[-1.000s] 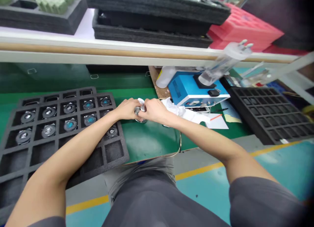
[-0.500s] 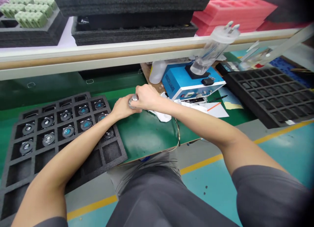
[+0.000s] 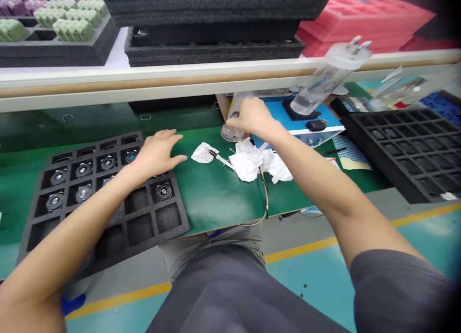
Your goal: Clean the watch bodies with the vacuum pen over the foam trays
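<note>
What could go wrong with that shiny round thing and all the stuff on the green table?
The right hand grips a round shiny part right beside the blue machine, so it might bump the machine and get scratched. The open left hand is just above the black foam tray, and could knock the round parts in its pockets. A small syringe lies by crumpled white tissue, and might get knocked or leak.
</note>
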Action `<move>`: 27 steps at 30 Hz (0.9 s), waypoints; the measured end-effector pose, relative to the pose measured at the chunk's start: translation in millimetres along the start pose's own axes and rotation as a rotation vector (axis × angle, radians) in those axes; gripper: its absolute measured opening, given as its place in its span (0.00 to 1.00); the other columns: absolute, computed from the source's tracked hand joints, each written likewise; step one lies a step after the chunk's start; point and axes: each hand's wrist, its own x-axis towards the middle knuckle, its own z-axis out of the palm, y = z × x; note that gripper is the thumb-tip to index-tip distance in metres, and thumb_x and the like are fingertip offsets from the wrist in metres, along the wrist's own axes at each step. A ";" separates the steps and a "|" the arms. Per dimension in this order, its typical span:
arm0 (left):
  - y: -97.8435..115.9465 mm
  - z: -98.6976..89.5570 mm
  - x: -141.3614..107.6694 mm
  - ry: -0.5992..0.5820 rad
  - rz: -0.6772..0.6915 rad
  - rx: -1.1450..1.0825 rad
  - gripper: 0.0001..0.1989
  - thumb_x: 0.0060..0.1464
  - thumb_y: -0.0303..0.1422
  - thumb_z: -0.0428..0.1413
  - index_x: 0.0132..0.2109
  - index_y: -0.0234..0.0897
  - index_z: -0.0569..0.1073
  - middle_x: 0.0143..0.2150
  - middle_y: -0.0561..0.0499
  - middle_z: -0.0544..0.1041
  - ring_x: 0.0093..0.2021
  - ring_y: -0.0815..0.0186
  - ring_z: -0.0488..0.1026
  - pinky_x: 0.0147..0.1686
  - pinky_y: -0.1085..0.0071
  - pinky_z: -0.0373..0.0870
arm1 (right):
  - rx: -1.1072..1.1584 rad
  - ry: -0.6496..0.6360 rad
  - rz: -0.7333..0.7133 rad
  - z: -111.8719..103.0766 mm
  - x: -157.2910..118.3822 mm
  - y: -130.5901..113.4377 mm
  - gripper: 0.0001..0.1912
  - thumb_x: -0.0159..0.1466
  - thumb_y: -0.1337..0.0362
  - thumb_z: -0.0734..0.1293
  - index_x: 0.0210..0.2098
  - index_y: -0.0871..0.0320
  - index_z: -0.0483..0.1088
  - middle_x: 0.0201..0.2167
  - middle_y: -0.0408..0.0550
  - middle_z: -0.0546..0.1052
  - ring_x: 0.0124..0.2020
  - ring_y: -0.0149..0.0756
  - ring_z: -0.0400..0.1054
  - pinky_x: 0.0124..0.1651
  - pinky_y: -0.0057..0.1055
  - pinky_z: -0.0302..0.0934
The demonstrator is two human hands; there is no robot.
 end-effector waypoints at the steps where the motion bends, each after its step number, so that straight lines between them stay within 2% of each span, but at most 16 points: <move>1: -8.4 -4.6 -20.9 0.034 -0.024 0.052 0.32 0.62 0.45 0.55 0.69 0.33 0.69 0.74 0.37 0.64 0.74 0.45 0.58 0.69 0.46 0.57 | -0.004 0.007 0.030 4.4 1.4 3.9 0.24 0.57 0.62 0.70 0.44 0.79 0.76 0.41 0.74 0.78 0.53 0.66 0.72 0.54 0.52 0.67; 5: -38.2 -18.5 -112.5 0.035 -0.214 0.211 0.32 0.64 0.47 0.50 0.68 0.33 0.69 0.72 0.36 0.67 0.74 0.43 0.58 0.69 0.42 0.58 | -0.019 0.020 0.097 23.6 2.3 15.9 0.23 0.60 0.62 0.70 0.46 0.79 0.76 0.45 0.78 0.79 0.54 0.67 0.73 0.54 0.52 0.68; 8: -52.0 -24.1 -187.9 0.074 -0.426 0.239 0.36 0.63 0.53 0.46 0.68 0.33 0.68 0.69 0.35 0.70 0.72 0.41 0.61 0.69 0.43 0.59 | -0.043 -0.005 0.130 24.1 -1.6 20.9 0.24 0.65 0.60 0.68 0.48 0.79 0.77 0.48 0.83 0.78 0.55 0.69 0.74 0.54 0.54 0.67; 11: -55.7 -18.3 -259.0 0.247 -0.768 0.142 0.37 0.57 0.58 0.51 0.65 0.40 0.71 0.69 0.38 0.72 0.70 0.41 0.66 0.68 0.44 0.62 | -0.078 -0.015 0.180 12.5 -16.3 15.7 0.27 0.67 0.55 0.68 0.49 0.78 0.77 0.50 0.85 0.77 0.56 0.70 0.74 0.52 0.53 0.67; 14: -56.1 1.6 -308.9 0.514 -1.166 -0.128 0.36 0.53 0.57 0.58 0.64 0.46 0.72 0.68 0.45 0.73 0.67 0.43 0.70 0.67 0.46 0.65 | -0.041 0.043 0.145 13.5 -52.4 -7.8 0.34 0.69 0.48 0.65 0.56 0.78 0.73 0.49 0.86 0.77 0.56 0.69 0.74 0.51 0.53 0.66; 15: -57.5 9.6 -319.6 0.629 -1.237 -0.280 0.36 0.53 0.57 0.58 0.64 0.45 0.72 0.68 0.45 0.74 0.67 0.45 0.71 0.67 0.48 0.66 | 0.040 0.049 0.117 21.0 -70.1 -20.0 0.35 0.68 0.47 0.66 0.58 0.76 0.71 0.47 0.83 0.78 0.54 0.68 0.75 0.52 0.55 0.66; 16: -59.9 16.9 -327.8 0.740 -1.259 -0.452 0.37 0.53 0.58 0.59 0.64 0.43 0.72 0.68 0.45 0.74 0.67 0.47 0.71 0.67 0.52 0.67 | 0.184 0.003 0.032 32.4 -89.8 -33.7 0.33 0.68 0.48 0.66 0.60 0.70 0.70 0.47 0.76 0.80 0.53 0.64 0.76 0.54 0.56 0.66; 18: -67.3 27.1 -338.3 0.850 -1.195 -0.799 0.41 0.54 0.61 0.57 0.66 0.41 0.71 0.69 0.46 0.72 0.69 0.51 0.69 0.67 0.57 0.67 | 0.623 -0.180 -0.114 63.5 -131.4 -64.0 0.34 0.68 0.49 0.65 0.66 0.62 0.65 0.55 0.66 0.79 0.49 0.53 0.78 0.57 0.53 0.68; 19: -71.8 29.2 -341.4 0.844 -1.144 -0.945 0.43 0.53 0.64 0.56 0.67 0.42 0.70 0.71 0.47 0.70 0.69 0.51 0.68 0.66 0.58 0.68 | 0.853 -0.318 -0.117 80.5 -150.7 -79.4 0.35 0.68 0.47 0.64 0.68 0.60 0.62 0.61 0.64 0.75 0.50 0.49 0.77 0.57 0.50 0.69; 20: -76.5 29.3 -343.2 0.812 -1.097 -1.064 0.45 0.53 0.66 0.55 0.68 0.43 0.70 0.72 0.49 0.68 0.69 0.50 0.68 0.65 0.58 0.70 | 1.056 -0.430 -0.044 96.6 -167.6 -94.3 0.36 0.67 0.45 0.63 0.68 0.58 0.62 0.64 0.63 0.73 0.52 0.48 0.77 0.55 0.48 0.71; 22: -84.5 25.3 -343.3 0.744 -1.042 -1.216 0.46 0.51 0.69 0.54 0.68 0.47 0.70 0.72 0.53 0.68 0.67 0.48 0.70 0.60 0.58 0.74 | 1.304 -0.526 0.114 120.9 -191.6 -121.3 0.38 0.66 0.41 0.63 0.69 0.56 0.61 0.66 0.60 0.71 0.58 0.48 0.74 0.57 0.48 0.71; 24: -89.0 19.9 -338.4 0.697 -1.043 -1.269 0.46 0.48 0.68 0.58 0.68 0.50 0.71 0.69 0.55 0.73 0.64 0.47 0.72 0.57 0.57 0.76 | 1.431 -0.486 0.173 132.4 -202.9 -142.0 0.38 0.65 0.42 0.65 0.67 0.55 0.63 0.67 0.57 0.71 0.64 0.47 0.69 0.66 0.49 0.66; 27: -89.1 18.5 -326.4 0.624 -1.045 -1.289 0.44 0.41 0.61 0.67 0.64 0.51 0.75 0.59 0.56 0.81 0.62 0.45 0.74 0.57 0.55 0.75 | 1.517 -0.367 0.149 132.4 -205.4 -157.4 0.35 0.64 0.45 0.66 0.66 0.54 0.65 0.69 0.52 0.69 0.70 0.45 0.63 0.73 0.47 0.55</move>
